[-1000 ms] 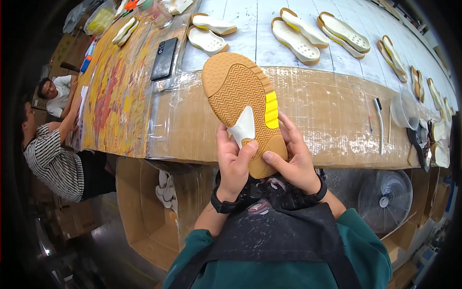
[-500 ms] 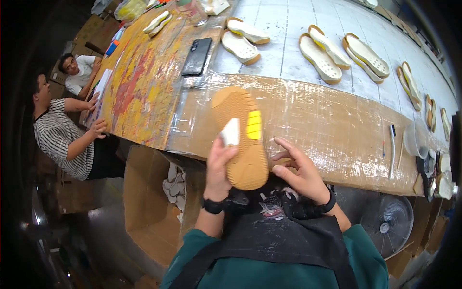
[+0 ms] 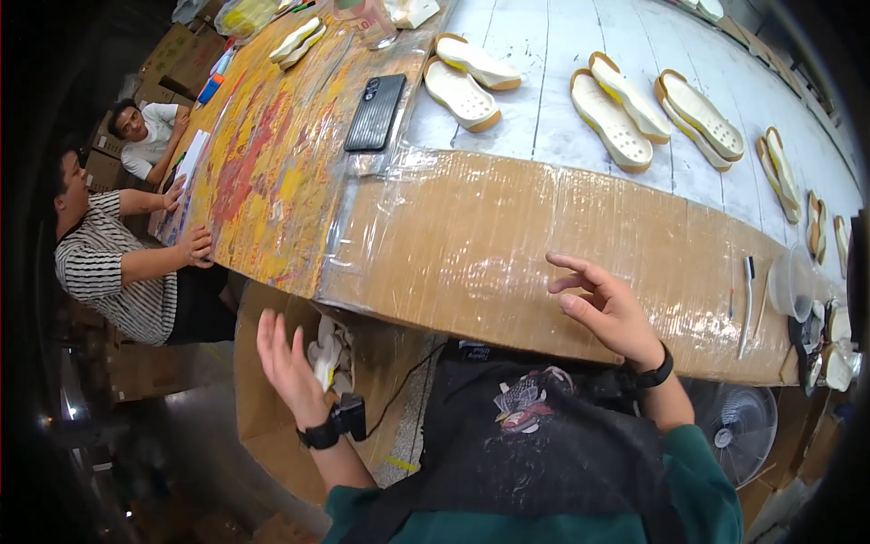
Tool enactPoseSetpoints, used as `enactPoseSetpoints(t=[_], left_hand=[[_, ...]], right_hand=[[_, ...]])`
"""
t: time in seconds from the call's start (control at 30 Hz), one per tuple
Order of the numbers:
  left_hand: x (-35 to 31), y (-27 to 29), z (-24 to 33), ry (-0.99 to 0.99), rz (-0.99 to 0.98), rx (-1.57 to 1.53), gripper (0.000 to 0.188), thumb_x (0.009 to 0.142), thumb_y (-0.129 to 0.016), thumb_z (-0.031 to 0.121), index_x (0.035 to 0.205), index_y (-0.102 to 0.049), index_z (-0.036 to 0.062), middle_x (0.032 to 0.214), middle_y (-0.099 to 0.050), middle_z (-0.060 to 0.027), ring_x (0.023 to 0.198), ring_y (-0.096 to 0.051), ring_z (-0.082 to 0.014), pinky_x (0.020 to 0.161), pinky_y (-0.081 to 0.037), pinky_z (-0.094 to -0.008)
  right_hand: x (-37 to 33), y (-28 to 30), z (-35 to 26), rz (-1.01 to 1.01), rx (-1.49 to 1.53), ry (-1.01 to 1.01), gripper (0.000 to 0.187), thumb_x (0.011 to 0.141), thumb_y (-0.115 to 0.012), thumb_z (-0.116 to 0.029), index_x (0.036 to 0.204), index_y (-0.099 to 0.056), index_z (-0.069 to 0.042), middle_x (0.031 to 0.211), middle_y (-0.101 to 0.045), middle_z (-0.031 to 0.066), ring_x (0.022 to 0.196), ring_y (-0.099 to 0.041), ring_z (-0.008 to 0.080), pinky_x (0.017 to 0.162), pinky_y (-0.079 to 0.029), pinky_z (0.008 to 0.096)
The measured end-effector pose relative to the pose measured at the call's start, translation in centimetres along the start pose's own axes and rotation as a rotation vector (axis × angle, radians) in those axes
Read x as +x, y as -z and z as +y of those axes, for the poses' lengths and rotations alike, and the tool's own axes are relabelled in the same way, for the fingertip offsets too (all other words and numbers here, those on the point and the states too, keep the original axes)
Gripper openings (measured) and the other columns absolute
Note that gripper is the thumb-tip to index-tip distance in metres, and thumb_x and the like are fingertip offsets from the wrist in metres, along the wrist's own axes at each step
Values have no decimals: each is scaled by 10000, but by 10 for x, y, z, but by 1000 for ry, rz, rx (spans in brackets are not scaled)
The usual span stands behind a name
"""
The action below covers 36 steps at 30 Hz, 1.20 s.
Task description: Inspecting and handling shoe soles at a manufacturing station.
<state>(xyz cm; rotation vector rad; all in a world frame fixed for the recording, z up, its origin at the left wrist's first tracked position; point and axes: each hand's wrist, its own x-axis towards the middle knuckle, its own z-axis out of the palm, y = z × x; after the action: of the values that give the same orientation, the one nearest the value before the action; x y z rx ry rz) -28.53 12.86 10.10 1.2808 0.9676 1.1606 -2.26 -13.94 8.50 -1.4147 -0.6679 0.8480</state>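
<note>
1. Left hand [image 3: 288,367]: fingers spread, gripping nothing, above the cardboard box [image 3: 263,435] of white pieces [image 3: 326,358], apparently soles, below the table's [image 3: 517,127] near edge.
2. Right hand [image 3: 607,313]: half-curled, empty, over that edge.
3. Soles [image 3: 460,94] overlap in twos beyond it, probably keeping mates together.
4. Clear container [image 3: 367,25], far side: lettering; soles: none legible.

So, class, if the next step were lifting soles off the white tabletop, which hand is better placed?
Right, probably. The right hand is empty and nearer the soles. The left hand, also empty, is farther off, by the open box.
</note>
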Motion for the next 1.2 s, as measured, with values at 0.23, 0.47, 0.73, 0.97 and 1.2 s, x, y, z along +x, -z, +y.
enactPoseSetpoints(t=[0.23,0.47,0.73,0.97,1.2], left_hand=[[46,-217,-3,366,-854,-162,368,832,-513,123,1176,-413,44,1178,-431,-75,1092,-414,-168,851,-370,-340],[117,-323,-115,490,-499,123,519,770,-592,163,1202,-322,61,1151,-393,-87,1079,-379,-204,804,-392,-441],[123,-348,-129,536,-377,42,716,674,-617,7,1248,-192,51,1124,-367,-134,980,-408,-233,674,-453,-442],[114,-305,-93,967,-780,-421,208,684,-493,47,890,-509,63,847,-553,-50,691,-483,-162,595,-402,-293],[8,-264,-37,453,-780,-487,661,637,-456,-111,1259,-263,5,1138,-458,-105,1050,-471,-206,900,-385,-318]], right_hand=[[92,62,-60,-203,-193,-137,388,855,-521,-184,1202,-439,-32,1042,-511,52,945,-499,115,730,-467,242],[286,86,-22,264,-278,-211,473,858,-451,-384,1145,-474,-8,1083,-517,109,969,-501,192,775,-453,348],[380,99,73,873,-792,328,500,698,-578,-190,1118,-462,56,929,-572,223,919,-536,367,831,-421,391],[287,132,18,39,552,-509,238,757,-506,-121,972,-490,-21,761,-517,52,676,-505,138,545,-392,270],[107,69,-15,133,699,-40,449,870,-471,-166,1269,-308,-38,1199,-458,106,1033,-514,196,865,-448,339]])
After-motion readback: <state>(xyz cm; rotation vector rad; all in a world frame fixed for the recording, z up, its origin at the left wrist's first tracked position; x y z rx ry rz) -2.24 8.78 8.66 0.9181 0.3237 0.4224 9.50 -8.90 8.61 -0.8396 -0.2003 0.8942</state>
